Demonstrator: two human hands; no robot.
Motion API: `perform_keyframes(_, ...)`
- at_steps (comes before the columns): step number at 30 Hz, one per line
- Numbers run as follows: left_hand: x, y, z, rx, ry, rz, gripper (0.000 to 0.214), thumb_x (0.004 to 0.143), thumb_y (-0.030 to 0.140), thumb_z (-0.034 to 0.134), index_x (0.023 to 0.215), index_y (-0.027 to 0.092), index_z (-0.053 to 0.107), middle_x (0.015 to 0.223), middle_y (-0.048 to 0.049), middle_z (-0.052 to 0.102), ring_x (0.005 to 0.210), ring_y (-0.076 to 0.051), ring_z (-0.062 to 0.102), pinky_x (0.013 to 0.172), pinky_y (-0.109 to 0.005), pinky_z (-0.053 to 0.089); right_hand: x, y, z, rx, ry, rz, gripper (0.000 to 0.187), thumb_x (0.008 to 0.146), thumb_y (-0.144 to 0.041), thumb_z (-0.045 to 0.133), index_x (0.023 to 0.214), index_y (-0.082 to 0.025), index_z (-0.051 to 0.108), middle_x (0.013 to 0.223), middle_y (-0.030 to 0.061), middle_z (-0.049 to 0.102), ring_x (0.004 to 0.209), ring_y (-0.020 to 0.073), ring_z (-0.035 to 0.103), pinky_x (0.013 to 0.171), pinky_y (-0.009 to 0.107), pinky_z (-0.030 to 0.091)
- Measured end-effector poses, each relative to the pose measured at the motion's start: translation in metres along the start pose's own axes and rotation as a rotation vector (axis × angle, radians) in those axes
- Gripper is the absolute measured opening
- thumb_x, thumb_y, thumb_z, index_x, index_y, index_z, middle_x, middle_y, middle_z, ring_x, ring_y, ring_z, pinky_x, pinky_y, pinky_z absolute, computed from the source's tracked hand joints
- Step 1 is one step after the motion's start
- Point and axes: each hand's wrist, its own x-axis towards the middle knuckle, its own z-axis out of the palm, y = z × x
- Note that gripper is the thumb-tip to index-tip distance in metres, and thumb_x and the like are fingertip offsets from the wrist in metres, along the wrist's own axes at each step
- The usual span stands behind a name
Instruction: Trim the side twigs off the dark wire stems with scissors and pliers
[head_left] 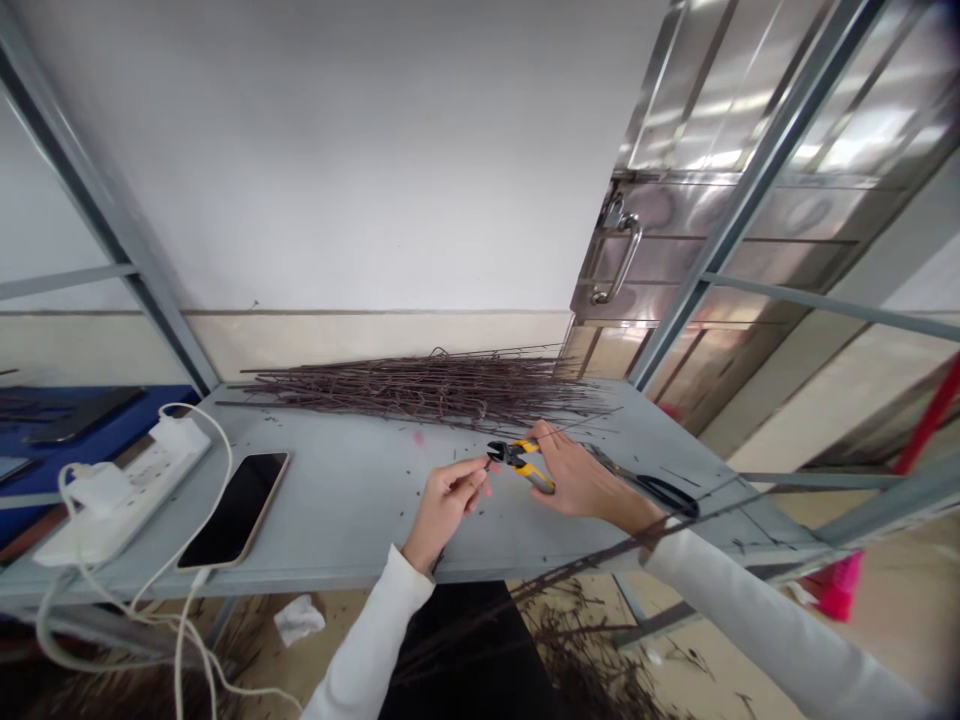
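Note:
My right hand (574, 474) is wrapped round yellow-and-grey diagonal cutting pliers (520, 455). Their handles are spread and the dark jaws point left toward my left hand. My left hand (444, 508) is closed in a pinch on the end of a thin dark twig (489, 464), right beside the jaws; most of the twig is hidden or too thin to follow. Long dark twigs (600, 553) run slantwise past my right wrist and down over the front edge. Behind both hands lies a long pile of dark twigs (420, 388) on the grey shelf (330, 500).
A black-handled tool (667, 494) lies beyond my right wrist. To the left are a phone (236, 510) on a charging cable and a white power strip (127, 490). Small clippings dot the shelf. Metal posts (757, 190) rise at both sides; twig scraps (592, 660) litter the floor.

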Motion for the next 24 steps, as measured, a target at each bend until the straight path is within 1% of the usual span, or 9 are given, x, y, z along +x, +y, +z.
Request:
perform_keyframes(6,-0.005,0.001,0.001,-0.018,0.006,0.052,0.038,0.078,0.046,0.059,0.087,0.011,0.07,0.06,0.0011,0.052,0.043,-0.005,0.03,0.039,-0.02,0.022,-0.002,-0.009,-0.009,0.038,-0.03,-0.045,0.046,0.065,-0.022,0.054,0.107,-0.012,0.038,0.107,0.0177,0.05,0.106,0.0305,0.049,0.089,0.042,0.042)
perform_keyframes(10,-0.009,0.003,0.003,0.049,0.041,0.131,0.036,0.081,0.045,0.055,0.071,0.012,0.066,0.063,-0.0001,0.052,0.044,-0.006,0.033,0.04,-0.021,0.026,-0.002,-0.018,-0.016,0.07,-0.032,-0.044,0.046,0.064,-0.021,0.055,0.107,-0.013,0.038,0.105,0.0165,0.052,0.103,0.0293,0.051,0.088,0.039,0.043)
perform_keyframes(13,-0.012,0.004,0.003,0.137,0.051,0.216,0.035,0.085,0.037,0.05,0.061,0.013,0.06,0.062,0.0006,0.051,0.045,-0.006,0.036,0.045,-0.022,0.03,-0.002,-0.021,-0.021,0.05,-0.017,-0.06,0.04,0.065,-0.023,0.055,0.101,-0.016,0.039,0.102,0.0149,0.053,0.1,0.0287,0.053,0.084,0.038,0.045)
perform_keyframes(16,-0.013,0.006,0.002,0.201,0.045,0.261,0.032,0.086,0.028,0.048,0.058,0.015,0.055,0.06,0.0018,0.049,0.047,-0.007,0.037,0.047,-0.022,0.03,-0.004,-0.02,-0.023,0.043,0.007,-0.096,0.029,0.069,-0.024,0.051,0.094,-0.018,0.039,0.093,0.0118,0.056,0.087,0.0251,0.057,0.073,0.033,0.046)
perform_keyframes(19,-0.013,0.007,0.003,0.215,0.029,0.26,0.029,0.086,0.022,0.046,0.059,0.015,0.054,0.061,0.0019,0.049,0.048,-0.008,0.037,0.048,-0.022,0.029,-0.007,-0.017,-0.02,0.084,0.036,-0.1,0.023,0.069,-0.025,0.05,0.089,-0.02,0.039,0.078,0.0058,0.058,0.068,0.0199,0.057,0.06,0.027,0.043)
perform_keyframes(21,-0.012,0.007,0.003,0.212,0.027,0.253,0.028,0.085,0.021,0.046,0.059,0.015,0.054,0.061,0.0018,0.049,0.048,-0.008,0.037,0.048,-0.022,0.029,-0.01,-0.015,-0.016,0.113,0.049,-0.089,0.022,0.067,-0.025,0.05,0.085,-0.021,0.039,0.071,0.003,0.056,0.062,0.0177,0.054,0.056,0.025,0.04)
perform_keyframes(24,-0.011,0.006,0.003,0.227,0.017,0.245,0.026,0.084,0.017,0.045,0.059,0.016,0.053,0.062,0.0014,0.049,0.049,-0.008,0.037,0.049,-0.022,0.028,-0.012,-0.013,-0.012,0.146,0.043,-0.092,0.017,0.065,-0.024,0.05,0.076,-0.022,0.038,0.068,0.0017,0.052,0.057,0.0149,0.049,0.054,0.024,0.036)
